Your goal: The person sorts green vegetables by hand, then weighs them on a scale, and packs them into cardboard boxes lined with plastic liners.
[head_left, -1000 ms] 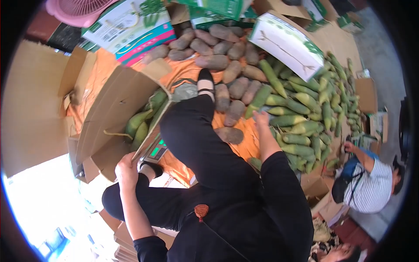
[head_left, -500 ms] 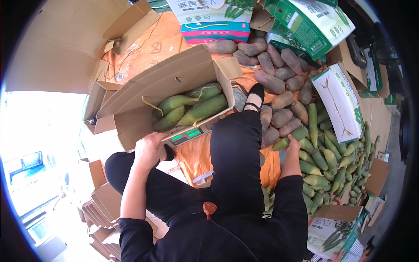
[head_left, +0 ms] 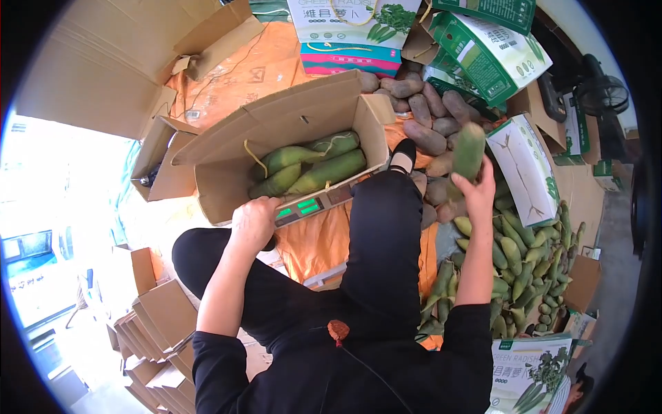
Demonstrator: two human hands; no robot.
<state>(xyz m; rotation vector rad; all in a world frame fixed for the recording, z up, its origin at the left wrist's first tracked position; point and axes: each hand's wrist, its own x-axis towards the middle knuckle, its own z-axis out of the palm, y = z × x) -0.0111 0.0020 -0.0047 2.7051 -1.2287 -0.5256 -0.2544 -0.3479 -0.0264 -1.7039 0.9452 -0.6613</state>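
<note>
My right hand (head_left: 477,190) is wrapped round a green radish (head_left: 469,150), held upright above the pile. My left hand (head_left: 255,221) rests with curled fingers at the near edge of an open cardboard box (head_left: 238,145), beside the green-lit display of a scale (head_left: 299,208). Inside that box lie several long green radishes (head_left: 327,171) with a yellow cord over them. Reddish-purple roots (head_left: 425,137) lie beyond my foot. To the right spreads a heap of green radishes (head_left: 514,255).
Printed cartons (head_left: 352,21) stand at the top, with a white-and-green box (head_left: 523,169) at the right. Another printed carton (head_left: 527,369) is at the lower right, where part of a person shows. Folded cardboard (head_left: 148,324) is stacked at lower left.
My right hand has lifted the green radish up from the heap, and it now stands upright in my grasp. My left hand stays by the box edge. The view has shifted slightly.
</note>
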